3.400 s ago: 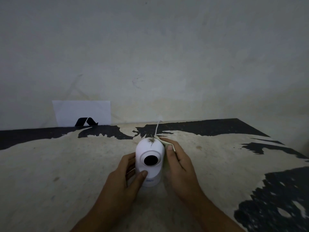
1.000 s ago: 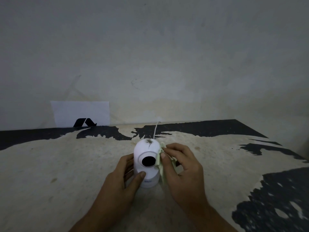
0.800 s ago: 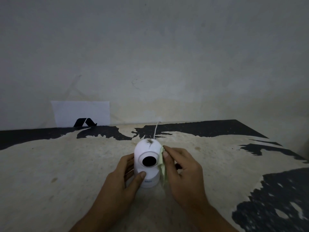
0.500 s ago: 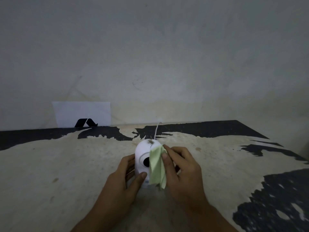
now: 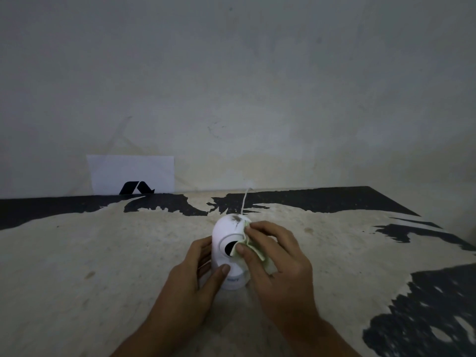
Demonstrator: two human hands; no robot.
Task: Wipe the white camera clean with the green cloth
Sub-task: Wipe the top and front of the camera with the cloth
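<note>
- The white camera (image 5: 230, 251) stands upright on the worn table (image 5: 108, 253), near the middle of it and right in front of me, its dark lens facing me.
- My left hand (image 5: 190, 284) wraps the camera's lower left side — thumb pressed across the front of the base, the other fingers curled round behind and closed on the body.
- My right hand (image 5: 275, 258) holds the green cloth (image 5: 251, 249) against the camera's right side; thumb and forefinger pinch the crumpled cloth, and the thumb pushes one fold onto the right edge of the lens.
- My forefinger tip lies up near the top of the dome, just beside a dark smudge (image 5: 236, 219) that sits on the crown.
- The rest of the cloth is bunched under my right palm, so I cannot tell how much of it there is.
- A thin white cord (image 5: 244, 200) rises behind the camera toward the wall (image 5: 231, 86).
- A white sheet of paper (image 5: 131, 173) with a black mark leans against that wall — well off to the left, at the table's far edge.
</note>
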